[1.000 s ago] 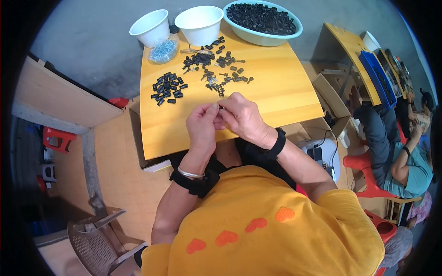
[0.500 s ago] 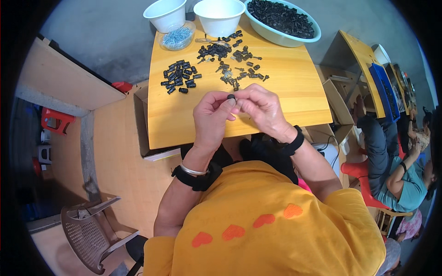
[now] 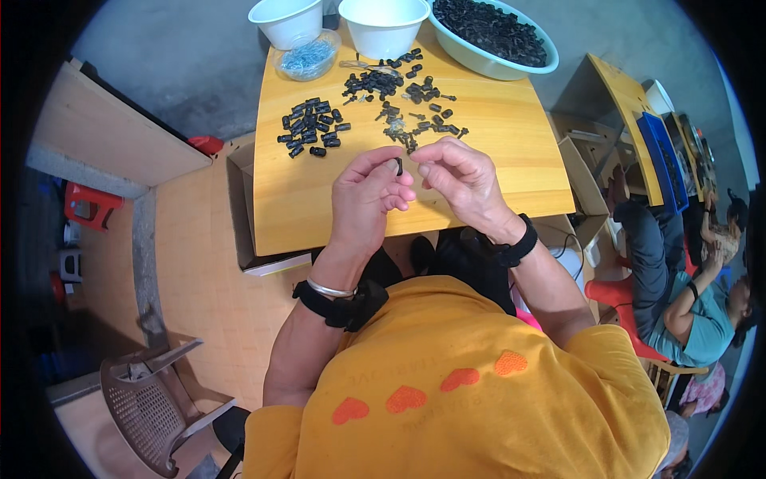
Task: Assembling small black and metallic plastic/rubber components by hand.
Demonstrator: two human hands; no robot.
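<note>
Over the near part of the wooden table (image 3: 319,211), my left hand (image 3: 363,195) pinches a small black plastic part (image 3: 399,166) between thumb and forefinger. My right hand (image 3: 467,182) is just to its right, a small gap away, thumb and forefinger brought together. Whatever those fingertips may hold is too small to make out. Beyond my hands lie loose small black parts with thin stems (image 3: 437,124) and tiny metal pieces (image 3: 396,124). A group of black cylindrical pieces (image 3: 309,128) lies to the left. Farther back is a heap of black parts (image 3: 371,83).
Along the table's far edge stand two white tubs (image 3: 383,36), a clear bowl of thin metal pieces (image 3: 307,57) and a pale blue basin (image 3: 492,68) full of black parts. A brown chair (image 3: 148,415) stands at lower left. Another person (image 3: 706,319) sits at the right.
My hands have moved apart; the right one has shifted slightly right. The black part, earlier between both hands' fingertips, is now in my left fingers alone.
</note>
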